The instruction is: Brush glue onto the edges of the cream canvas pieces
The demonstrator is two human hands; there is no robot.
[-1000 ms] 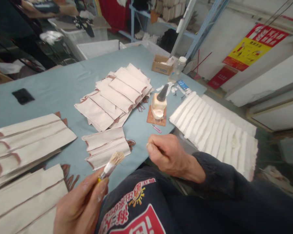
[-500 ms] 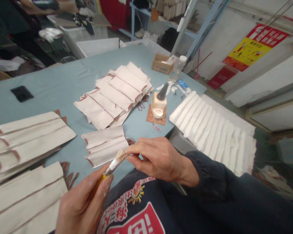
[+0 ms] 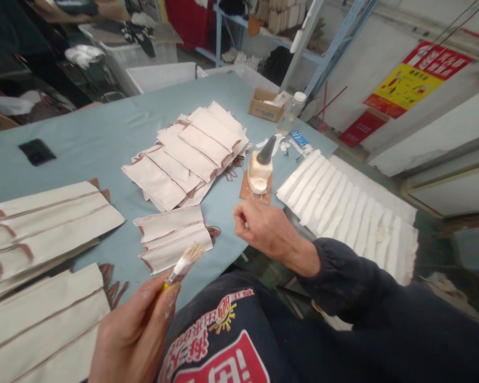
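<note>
In my left hand [image 3: 138,324] is a small paintbrush [image 3: 187,261], held by its yellow handle, its pale bristles tipped up and coated white near the ferrule. My right hand [image 3: 269,234] is held apart from it, fingers curled together by the table's front edge; whatever they may hold is hidden. Just beyond those fingers, a cream plastic container [image 3: 259,173] with a black cone [image 3: 266,151] and white paste at its mouth stands on a brown board [image 3: 245,190]. A folded cream fabric piece [image 3: 175,236] with brown edging lies behind the brush.
Similar fabric pieces are piled mid-table [image 3: 203,143] and stacked at the left [image 3: 56,213]. A phone-like black object [image 3: 36,152] lies farther left. At the back right are a small cardboard box [image 3: 263,105] and a clear jar [image 3: 291,111]. Rows of white strips [image 3: 343,213] sit at the right.
My right hand has moved away from the brush bristles, up and right toward the brown board. It now covers the spot where pink snips lay. My left hand keeps the brush nearly in place.
</note>
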